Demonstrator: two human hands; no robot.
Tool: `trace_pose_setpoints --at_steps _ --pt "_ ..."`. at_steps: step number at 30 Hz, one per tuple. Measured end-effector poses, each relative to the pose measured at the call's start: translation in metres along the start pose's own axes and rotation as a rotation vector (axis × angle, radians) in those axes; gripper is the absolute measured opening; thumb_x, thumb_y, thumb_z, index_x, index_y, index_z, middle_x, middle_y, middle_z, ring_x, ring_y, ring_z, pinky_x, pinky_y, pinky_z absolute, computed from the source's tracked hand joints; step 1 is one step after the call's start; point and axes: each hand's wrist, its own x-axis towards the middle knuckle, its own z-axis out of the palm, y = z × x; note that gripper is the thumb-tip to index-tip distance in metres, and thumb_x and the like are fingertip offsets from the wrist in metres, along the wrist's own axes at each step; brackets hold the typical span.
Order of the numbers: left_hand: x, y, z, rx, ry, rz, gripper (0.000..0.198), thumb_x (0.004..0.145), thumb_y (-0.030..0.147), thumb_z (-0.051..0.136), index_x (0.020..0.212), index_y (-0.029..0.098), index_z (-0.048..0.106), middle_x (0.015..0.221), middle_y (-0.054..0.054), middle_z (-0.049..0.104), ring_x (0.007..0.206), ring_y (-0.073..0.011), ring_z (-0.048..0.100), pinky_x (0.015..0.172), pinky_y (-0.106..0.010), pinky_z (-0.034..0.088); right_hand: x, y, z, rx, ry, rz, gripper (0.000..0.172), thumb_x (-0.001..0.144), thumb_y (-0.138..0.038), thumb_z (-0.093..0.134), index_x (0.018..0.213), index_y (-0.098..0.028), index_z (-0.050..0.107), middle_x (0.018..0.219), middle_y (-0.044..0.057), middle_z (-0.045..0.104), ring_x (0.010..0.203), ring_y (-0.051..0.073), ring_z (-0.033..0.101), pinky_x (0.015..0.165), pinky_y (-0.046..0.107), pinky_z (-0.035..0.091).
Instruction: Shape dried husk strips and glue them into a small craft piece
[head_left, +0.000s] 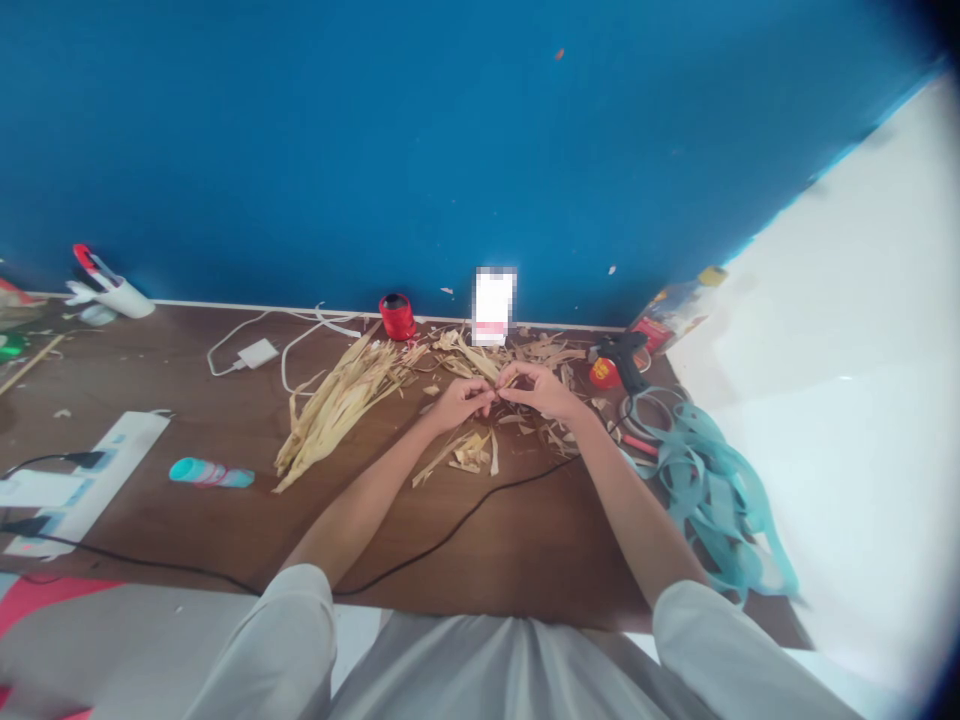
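Dried leaf strip (504,385), pinched between left hand (459,400) and right hand (541,388) fingertip grips, above table (525,540)

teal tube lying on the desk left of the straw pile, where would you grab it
Grip the teal tube around its middle, coming from above with fingers across its width. It lies flat on the table, long axis running left to right, with clear wood on both long sides.

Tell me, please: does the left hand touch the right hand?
Touching. The head view shows the fingertips of the left hand meeting those of the right hand around a thin dry strip, with no gap visible between them.
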Motion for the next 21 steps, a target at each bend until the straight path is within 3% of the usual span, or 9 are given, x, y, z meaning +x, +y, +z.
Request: trace_pose_setpoints --at_steps 10,15,21 --pt "0.0006 -0.0036 0.0001 0.007 0.000 -0.012 0.035 0.084 0.045 0.056 0.078 0.011 0.060 0.061 -0.001 0.059 0.055 -0.0082 0.050 0.055 -0.020 0.039 0.0002 0.0043 -0.0063 0.056 -0.023 -0.032 0.036 0.074 -0.039 0.070 0.105 -0.022 0.060 0.099 0.003 0.062 0.092 0.019 0.058 0.083 0.034 0.046" --pt "0.0009 -0.0033 0.0004 0.015 0.007 -0.007 0.035 0.084 0.046 0.056 0.077 0.011 0.060 0.061 -0.001 0.059 0.054 -0.0079 0.049 0.055 -0.020 0.039 -0.0005 0.0018 -0.0067 0.022 -0.008 -0.025 0.034 0.074 -0.042 0.069 0.101 -0.023 0.062 0.098 0.003 0.064 0.092 0.020 0.058 0.085 0.035 0.045" --pt "0.0009 -0.0030 0.0007 0.000 0.006 -0.009 0.034 0.084 0.045 0.056 0.077 0.011 0.060 0.061 -0.001 0.059 0.055 -0.0082 0.050 0.055 -0.020 0.040 0.0005 0.0026 -0.0020 0.071 0.028 -0.009 0.035 0.074 -0.042 0.070 0.101 -0.022 0.060 0.097 0.004 0.065 0.081 0.018 0.060 0.074 0.032 0.047"
